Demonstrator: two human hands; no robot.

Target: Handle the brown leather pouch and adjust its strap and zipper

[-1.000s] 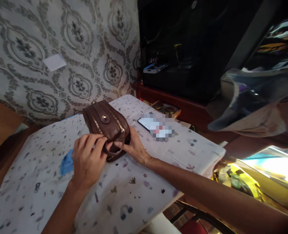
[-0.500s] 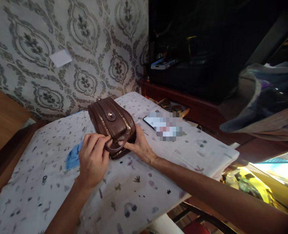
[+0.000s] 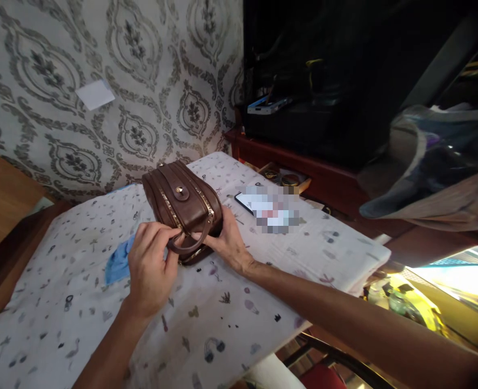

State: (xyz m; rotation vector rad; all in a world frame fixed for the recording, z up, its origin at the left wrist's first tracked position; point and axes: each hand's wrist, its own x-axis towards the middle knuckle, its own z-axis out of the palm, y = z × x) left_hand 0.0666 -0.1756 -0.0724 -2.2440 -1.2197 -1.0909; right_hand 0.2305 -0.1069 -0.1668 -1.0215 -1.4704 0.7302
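Note:
A brown leather toiletry bag with gold zippers and a snap tab lies on the patterned white cloth. My left hand is closed in a pinch at the near end of the bag's left zipper; the pull itself is hidden by the fingers. My right hand grips the bag's near right end, its thumb by the looped side handle and its other fingers mostly hidden behind the bag. The other top zipper's pull hangs near the handle's upper end.
Behind my left hand lies a blue cloth. A phone, partly blurred out, rests right of the bag. Beyond it are an open drawer and a dark television. A chair stands below the table's near edge.
The whole view has shifted slightly left. Both hands keep nearly the same hold on the bag, the left still pinching at the zipper's end.

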